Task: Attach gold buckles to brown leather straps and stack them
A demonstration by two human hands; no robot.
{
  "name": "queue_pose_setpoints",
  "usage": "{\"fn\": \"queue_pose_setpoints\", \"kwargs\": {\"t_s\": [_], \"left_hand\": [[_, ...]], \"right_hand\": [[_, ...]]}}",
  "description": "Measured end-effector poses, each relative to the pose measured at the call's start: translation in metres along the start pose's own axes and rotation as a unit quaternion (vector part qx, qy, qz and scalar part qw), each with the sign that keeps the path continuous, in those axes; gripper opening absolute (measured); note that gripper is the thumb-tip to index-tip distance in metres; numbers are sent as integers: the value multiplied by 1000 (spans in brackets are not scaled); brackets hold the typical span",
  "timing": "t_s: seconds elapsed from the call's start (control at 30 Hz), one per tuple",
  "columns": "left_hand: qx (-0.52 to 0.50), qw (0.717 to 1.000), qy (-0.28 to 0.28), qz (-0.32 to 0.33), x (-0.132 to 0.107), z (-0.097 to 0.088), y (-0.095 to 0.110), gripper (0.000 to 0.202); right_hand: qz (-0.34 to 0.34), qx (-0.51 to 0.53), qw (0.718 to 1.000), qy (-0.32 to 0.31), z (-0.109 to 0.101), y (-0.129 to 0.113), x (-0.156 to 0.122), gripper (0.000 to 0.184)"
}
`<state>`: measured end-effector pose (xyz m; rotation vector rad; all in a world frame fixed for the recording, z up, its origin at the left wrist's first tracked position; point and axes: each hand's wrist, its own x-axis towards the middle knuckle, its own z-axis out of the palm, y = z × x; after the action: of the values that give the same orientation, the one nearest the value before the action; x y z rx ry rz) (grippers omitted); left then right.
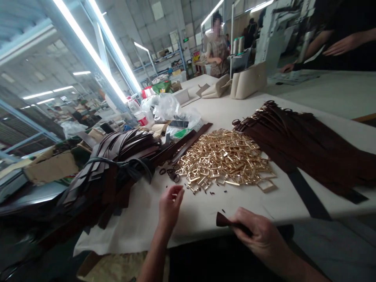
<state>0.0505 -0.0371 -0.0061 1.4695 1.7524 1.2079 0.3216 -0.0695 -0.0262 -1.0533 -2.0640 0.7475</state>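
Observation:
My right hand [258,231] is closed around a dark brown leather strap [222,220], whose flared end sticks out to the left over the table's front edge. The rest of that strap is hidden by the hand. To its left, my left hand [170,205] is raised with curled fingers, thumb and fingertips close together; whatever they may hold is too small to make out. Just beyond it lie several small dark leather loops [175,177]. A heap of gold-coloured rectangular metal buckles [223,158] spreads behind both hands.
Dark brown straps [308,145] lie stacked at the right; another bundle [117,156], tied with a dark band, is at the left. Plastic bags [167,107] and a phone [178,124] sit behind. Small dark scraps dot the pale table [199,219]. Co-workers stand beyond.

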Motion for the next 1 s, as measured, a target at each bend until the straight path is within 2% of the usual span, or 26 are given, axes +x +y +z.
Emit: {"fn": "queue_pose_setpoints", "kwargs": {"t_s": [0.07, 0.17, 0.37, 0.47, 0.57, 0.63, 0.67, 0.77, 0.83, 0.9, 1.0], "left_hand": [[125, 991, 22, 47, 29, -9, -6, 14], [174, 983, 31, 49, 55, -12, -12, 8], [79, 996, 45, 18, 63, -8, -21, 5], [-14, 998, 58, -15, 55, -9, -18, 21], [-112, 991, 44, -50, 37, -5, -8, 35], [-223, 969, 25, -99, 22, 2, 1, 35], [-294, 946, 18, -136, 14, 6, 6, 32], [-479, 841, 18, -251, -8, 21, 21, 21], [-521, 800, 15, -298, -20, 30, 29, 17], [-537, 780, 0, -322, -29, 38, 33, 19], [-538, 779, -23, -321, -37, 49, 36, 21]], "right_hand": [[9, -3, 1000, 0, -1, 2, -2, 15], [19, -9, 1000, -2, 0, 2, -6, 14], [30, -18, 999, 26, -4, 4, -7, 15], [22, -4, 999, 45, -7, 3, -4, 14], [10, 13, 998, 53, -10, -1, 1, 13], [1, 14, 998, 55, -11, -5, 6, 12], [-4, 11, 998, 57, -12, -7, 8, 12], [-32, -12, 997, 71, -12, -16, 16, 12], [-53, -43, 994, 82, -12, -21, 21, 13], [-68, -85, 990, 89, -12, -26, 25, 15], [-75, -153, 981, 98, -10, -32, 29, 16]]}}
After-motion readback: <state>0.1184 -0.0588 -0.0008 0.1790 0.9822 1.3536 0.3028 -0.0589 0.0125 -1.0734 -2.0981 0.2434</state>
